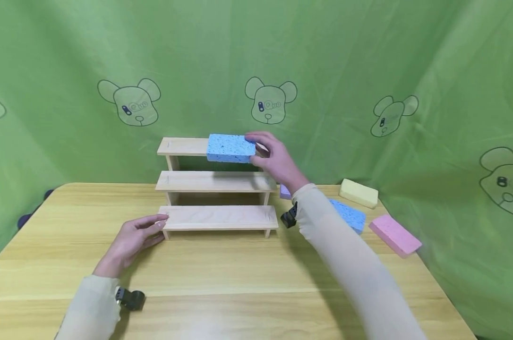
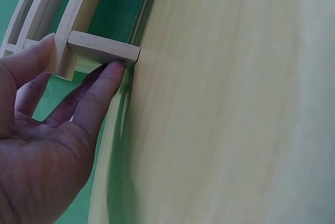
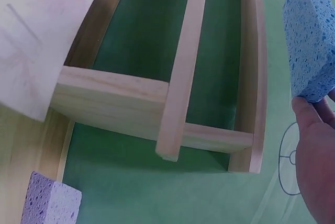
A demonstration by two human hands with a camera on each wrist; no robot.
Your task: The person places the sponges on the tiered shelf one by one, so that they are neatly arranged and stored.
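Note:
A three-tier wooden rack (image 1: 216,218) stands on the table, its steps rising toward the back. My right hand (image 1: 277,158) pinches one end of a blue sponge (image 1: 228,148), which is at the top tier's right part in the head view. In the right wrist view, the blue sponge (image 3: 311,38) appears apart from the rack's frame (image 3: 180,72). My left hand (image 1: 133,238) holds the left end of the lowest tier. Close up, its thumb meets the board end and a fingertip touches the leg (image 2: 104,48).
Right of the rack lie a second blue sponge (image 1: 349,216), a yellow sponge (image 1: 358,192) and a pink sponge (image 1: 395,234). A purple sponge (image 1: 285,191) is partly hidden behind my right wrist. Green cloth (image 1: 205,61) with printed bear heads hangs behind and beside the table (image 1: 222,293).

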